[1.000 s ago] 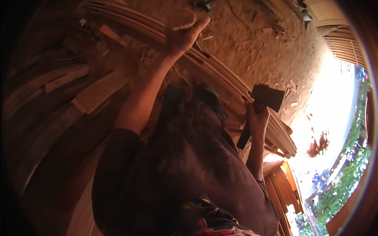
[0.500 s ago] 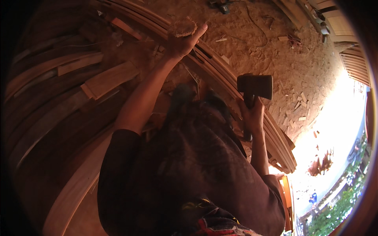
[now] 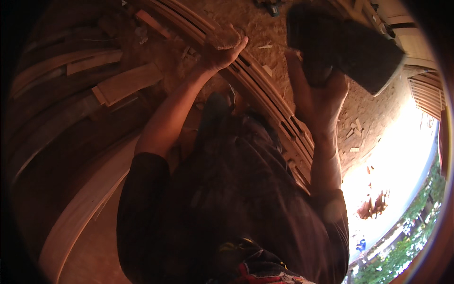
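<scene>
My left hand [image 3: 221, 57] is closed around a chisel, seen almost end-on. The chisel's round wooden handle top [image 3: 224, 38] is frayed at the rim, and its blade is mostly hidden below the hand. It stands over a long row of wooden rails [image 3: 272, 87] laid side by side, with narrow slots cut in them. On the right, my right hand [image 3: 321, 102] grips the handle of a dark, blocky mallet [image 3: 366, 54]. The mallet is raised close to the view, above and apart from the rails, and is slightly blurred.
Stacked boards [image 3: 61, 113] fill the dim left side, with a short plank [image 3: 127, 84] on top. A wide curved board [image 3: 90, 208] lies at the lower left. Wood chips [image 3: 354, 130] litter the dirt floor at right. A small power tool [image 3: 273, 8] lies far ahead.
My right hand has lifted the mallet up and to the right, nearer the view, and its head has tilted. My left hand keeps its hold on the chisel at nearly the same spot.
</scene>
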A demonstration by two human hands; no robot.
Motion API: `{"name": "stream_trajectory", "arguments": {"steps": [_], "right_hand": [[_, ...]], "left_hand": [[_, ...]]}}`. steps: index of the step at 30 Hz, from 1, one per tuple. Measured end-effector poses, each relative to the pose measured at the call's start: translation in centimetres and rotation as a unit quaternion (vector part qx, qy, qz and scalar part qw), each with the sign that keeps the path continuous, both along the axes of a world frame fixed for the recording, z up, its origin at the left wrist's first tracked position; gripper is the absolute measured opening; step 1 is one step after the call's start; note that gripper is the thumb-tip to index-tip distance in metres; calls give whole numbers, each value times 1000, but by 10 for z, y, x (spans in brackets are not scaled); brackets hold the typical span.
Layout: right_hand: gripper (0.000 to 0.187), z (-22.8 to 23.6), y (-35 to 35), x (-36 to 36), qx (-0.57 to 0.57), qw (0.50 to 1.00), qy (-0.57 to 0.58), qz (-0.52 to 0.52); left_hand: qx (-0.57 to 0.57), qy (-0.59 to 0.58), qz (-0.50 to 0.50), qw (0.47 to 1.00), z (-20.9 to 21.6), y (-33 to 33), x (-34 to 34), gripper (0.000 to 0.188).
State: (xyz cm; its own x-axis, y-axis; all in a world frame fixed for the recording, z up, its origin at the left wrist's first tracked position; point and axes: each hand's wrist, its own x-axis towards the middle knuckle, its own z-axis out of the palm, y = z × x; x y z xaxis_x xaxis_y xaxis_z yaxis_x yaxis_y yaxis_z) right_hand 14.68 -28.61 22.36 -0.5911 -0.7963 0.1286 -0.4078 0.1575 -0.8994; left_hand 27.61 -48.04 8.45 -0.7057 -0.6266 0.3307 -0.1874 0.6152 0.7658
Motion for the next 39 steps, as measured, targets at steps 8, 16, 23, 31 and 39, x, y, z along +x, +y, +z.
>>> {"name": "stream_trajectory", "arguments": {"steps": [8, 16, 23, 31, 39], "right_hand": [[23, -30, -45, 18, 135, 950, 198, 200], [23, 20, -52, 39, 197, 955, 159, 157], [29, -21, -57, 10, 67, 944, 261, 191], [28, -71, -38, 9, 233, 895, 342, 165], [45, -61, -8, -27, 181, 980, 36, 78]], "left_hand": [[-171, 74, 44, 982, -34, 13, 17, 17], [235, 49, -10, 971, -67, 10, 21, 27], [146, 63, 30, 987, -93, 15, 26, 31], [45, 53, -21, 997, -85, 12, 6, 29], [-125, -27, -169, 977, -84, 96, 5, 17]]}}
